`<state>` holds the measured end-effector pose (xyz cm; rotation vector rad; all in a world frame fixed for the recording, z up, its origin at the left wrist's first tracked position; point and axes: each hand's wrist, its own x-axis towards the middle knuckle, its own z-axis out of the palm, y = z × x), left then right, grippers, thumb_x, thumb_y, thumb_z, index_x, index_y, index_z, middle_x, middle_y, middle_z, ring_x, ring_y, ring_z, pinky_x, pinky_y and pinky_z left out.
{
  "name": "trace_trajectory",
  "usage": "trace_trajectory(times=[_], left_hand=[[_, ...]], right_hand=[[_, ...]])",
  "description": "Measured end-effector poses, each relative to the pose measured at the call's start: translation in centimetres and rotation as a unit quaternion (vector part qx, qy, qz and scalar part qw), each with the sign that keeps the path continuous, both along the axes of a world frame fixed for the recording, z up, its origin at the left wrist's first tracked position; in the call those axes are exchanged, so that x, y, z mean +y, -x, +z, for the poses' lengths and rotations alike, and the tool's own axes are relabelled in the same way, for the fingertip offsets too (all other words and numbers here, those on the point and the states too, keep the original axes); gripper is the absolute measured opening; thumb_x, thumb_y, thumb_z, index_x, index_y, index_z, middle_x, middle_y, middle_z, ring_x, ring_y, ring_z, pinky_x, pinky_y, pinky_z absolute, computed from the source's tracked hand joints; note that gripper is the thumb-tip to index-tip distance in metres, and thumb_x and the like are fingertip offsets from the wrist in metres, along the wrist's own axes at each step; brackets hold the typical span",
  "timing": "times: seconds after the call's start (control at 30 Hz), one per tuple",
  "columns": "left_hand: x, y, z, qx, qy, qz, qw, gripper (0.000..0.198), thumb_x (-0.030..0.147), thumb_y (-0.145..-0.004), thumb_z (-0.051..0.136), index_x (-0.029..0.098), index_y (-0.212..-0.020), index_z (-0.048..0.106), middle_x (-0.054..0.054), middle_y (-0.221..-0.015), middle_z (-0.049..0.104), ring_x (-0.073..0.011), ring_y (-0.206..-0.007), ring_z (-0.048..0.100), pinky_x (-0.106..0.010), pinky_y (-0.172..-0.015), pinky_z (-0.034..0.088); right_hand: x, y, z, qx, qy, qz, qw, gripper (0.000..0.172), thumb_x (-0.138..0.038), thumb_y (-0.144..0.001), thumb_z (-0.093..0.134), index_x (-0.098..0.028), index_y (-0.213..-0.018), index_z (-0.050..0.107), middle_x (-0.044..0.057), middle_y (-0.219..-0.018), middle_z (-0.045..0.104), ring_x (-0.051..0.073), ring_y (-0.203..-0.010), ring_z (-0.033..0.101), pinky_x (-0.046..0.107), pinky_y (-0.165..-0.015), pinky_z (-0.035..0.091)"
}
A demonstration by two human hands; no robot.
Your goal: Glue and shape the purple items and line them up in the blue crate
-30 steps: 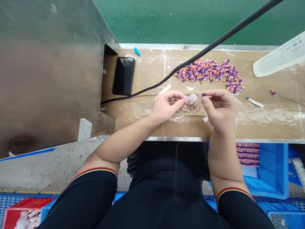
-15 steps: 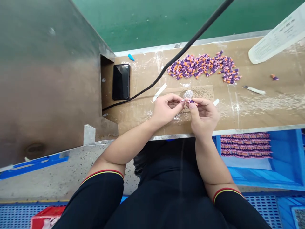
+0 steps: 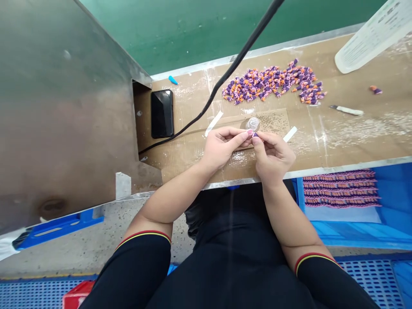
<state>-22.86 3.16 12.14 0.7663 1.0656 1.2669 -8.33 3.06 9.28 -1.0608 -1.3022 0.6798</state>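
Observation:
My left hand (image 3: pixel 222 148) and my right hand (image 3: pixel 272 155) meet at the fingertips above a cardboard-covered bench (image 3: pixel 309 141). The left fingertips pinch a small pink piece (image 3: pixel 249 132). A small purple piece (image 3: pixel 255 134) sits in the right fingertips, touching or almost touching the pink one; the fingers hide most of both. Just beyond the fingers stands a small clear plastic container (image 3: pixel 252 124). Farther back lies a loose pile of purple, orange and pink pieces (image 3: pixel 270 83).
A black phone (image 3: pixel 162 113) lies at the left, and a black cable (image 3: pixel 222 81) crosses the bench. A white-handled knife (image 3: pixel 346 111) and a white plastic sheet (image 3: pixel 373 40) lie at the right. Below the bench edge, a blue crate (image 3: pixel 341 201) holds patterned strips.
The hands have come together, bringing the pink and purple pieces to touching distance. The view has tilted and shifted, so the bench appears rotated and higher in the frame.

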Motion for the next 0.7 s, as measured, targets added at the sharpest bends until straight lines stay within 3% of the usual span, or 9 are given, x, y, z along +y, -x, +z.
trace_trajectory(times=[0.4,0.7], left_hand=[[-0.22,0.21,0.34,0.023,-0.014,-0.002,1.000,0.053,0.066,-0.071,0.105,0.021,-0.094,0.090,-0.007,-0.091,0.087,-0.0211,-0.087,0.085,-0.038,-0.092,0.076],[-0.69,-0.22,0.25,0.073,-0.101,0.009,0.992,0.045,0.065,-0.084,0.097,0.022,-0.094,0.090,-0.008,-0.099,0.087,-0.0220,-0.091,0.085,-0.041,-0.093,0.076]], right_hand=[[-0.10,0.07,0.00,-0.013,0.017,0.009,1.000,0.022,-0.051,-0.105,0.077,-0.030,-0.107,0.084,0.007,-0.106,0.085,0.027,-0.098,0.085,0.051,-0.095,0.075],[-0.11,0.18,0.45,-0.068,-0.056,-0.027,0.996,0.016,-0.044,-0.108,0.075,-0.032,-0.105,0.083,0.004,-0.100,0.085,0.026,-0.095,0.085,0.047,-0.085,0.075]])
